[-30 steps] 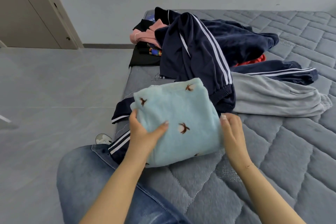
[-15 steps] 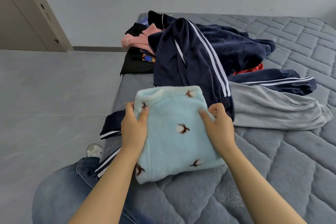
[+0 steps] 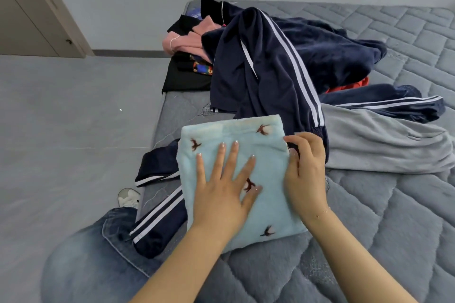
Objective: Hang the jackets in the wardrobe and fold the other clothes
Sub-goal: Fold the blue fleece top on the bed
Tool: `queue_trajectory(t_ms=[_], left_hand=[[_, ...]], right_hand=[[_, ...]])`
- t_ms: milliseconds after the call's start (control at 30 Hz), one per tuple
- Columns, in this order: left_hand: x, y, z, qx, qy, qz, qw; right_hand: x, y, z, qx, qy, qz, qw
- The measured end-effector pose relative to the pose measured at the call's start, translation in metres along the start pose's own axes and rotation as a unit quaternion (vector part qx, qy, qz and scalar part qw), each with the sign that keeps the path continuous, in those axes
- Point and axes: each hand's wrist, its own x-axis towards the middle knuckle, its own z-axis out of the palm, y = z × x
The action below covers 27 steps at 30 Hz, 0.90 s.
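Right now you're pressing your left hand (image 3: 222, 188) flat, fingers spread and straight, on the folded light blue fleece (image 3: 236, 179) lying at the near left edge of the bed (image 3: 369, 241). Your right hand (image 3: 304, 170) is gripping the fleece's right edge, fingers curled around it. Navy striped jacket (image 3: 270, 69) is heaping just beyond the fleece, touching its far edge. Grey trousers (image 3: 381, 145) are lying to the right. Pink top (image 3: 182, 42) and black garment (image 3: 182, 76) are sitting at the far left corner.
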Motion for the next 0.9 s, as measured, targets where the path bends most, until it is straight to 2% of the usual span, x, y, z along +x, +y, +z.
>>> queue_trajectory(t_ms=[33, 100, 167, 200, 267, 367, 467, 567, 667, 700, 733, 767, 800, 833, 900], left_hand=[[0.006, -0.002, 0.003, 0.005, 0.001, 0.004, 1.000], [0.014, -0.007, 0.010, 0.024, 0.010, 0.012, 1.000], [0.015, -0.011, 0.015, 0.019, 0.028, 0.000, 0.999], [0.015, -0.015, 0.016, 0.006, 0.034, -0.014, 0.999], [0.020, -0.024, 0.019, -0.011, 0.035, -0.054, 0.998], [0.038, -0.034, 0.022, -0.044, 0.006, -0.113, 0.993], [0.051, -0.041, 0.021, -0.091, -0.017, -0.144, 0.985], [0.057, -0.047, 0.010, -0.123, -0.039, -0.155, 0.979], [0.041, -0.053, 0.002, -0.208, 0.000, -0.176, 0.962], [0.029, -0.055, 0.003, -0.277, 0.030, -0.203, 0.939], [0.016, -0.058, 0.002, -0.380, 0.054, -0.242, 0.891], [0.003, -0.061, 0.001, -0.504, 0.063, -0.284, 0.814], [-0.009, -0.062, -0.001, -0.617, 0.056, -0.317, 0.719], [-0.018, -0.062, 0.000, -0.677, 0.035, -0.339, 0.652], [-0.025, -0.064, 0.004, -0.707, -0.007, -0.370, 0.603]], right_hand=[[0.001, -0.004, 0.001, 0.006, -0.010, -0.055, 0.998], [0.002, -0.009, 0.010, 0.007, -0.134, -0.138, 0.981], [0.003, -0.005, 0.022, -0.068, -0.281, -0.143, 0.946], [0.004, 0.001, 0.029, -0.121, -0.317, -0.136, 0.931], [0.007, 0.014, 0.041, -0.182, -0.325, -0.122, 0.920], [0.012, 0.026, 0.049, -0.185, -0.295, -0.075, 0.935], [0.017, 0.033, 0.051, -0.158, -0.290, -0.005, 0.944], [0.022, 0.027, 0.047, -0.122, -0.306, 0.016, 0.944], [0.017, 0.021, 0.027, -0.033, -0.298, 0.047, 0.953], [0.013, 0.021, 0.018, -0.006, -0.290, 0.071, 0.954], [0.007, 0.023, 0.009, 0.010, -0.276, 0.103, 0.956], [-0.001, 0.027, 0.001, 0.016, -0.257, 0.144, 0.956], [-0.009, 0.030, -0.006, 0.034, -0.242, 0.201, 0.949], [-0.016, 0.031, -0.013, 0.069, -0.239, 0.279, 0.928], [-0.019, 0.030, -0.020, 0.155, -0.279, 0.422, 0.848]])
